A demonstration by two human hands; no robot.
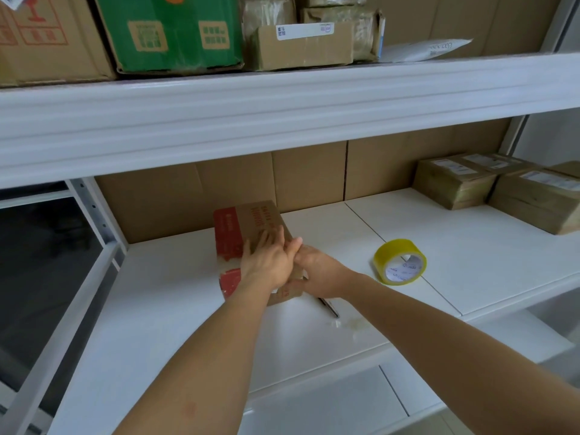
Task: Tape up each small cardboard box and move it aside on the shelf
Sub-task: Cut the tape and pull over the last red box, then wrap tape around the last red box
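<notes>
A small brown cardboard box [251, 243] with red printing and a red side panel is lying on the white shelf [175, 309], near its left end and close to the cardboard backing. The left hand [266, 262] is pressing flat on the box top, its fingers [266, 238] lying straight. The right hand [317, 271] is resting against the box's near right edge; whether its fingers are curling round anything cannot be told. A yellow tape roll [400, 262] is sitting just to the right, and a slim metal tool [329, 307] is lying beside the box. Three taped parcels [455, 186] are standing well apart at the far right.
</notes>
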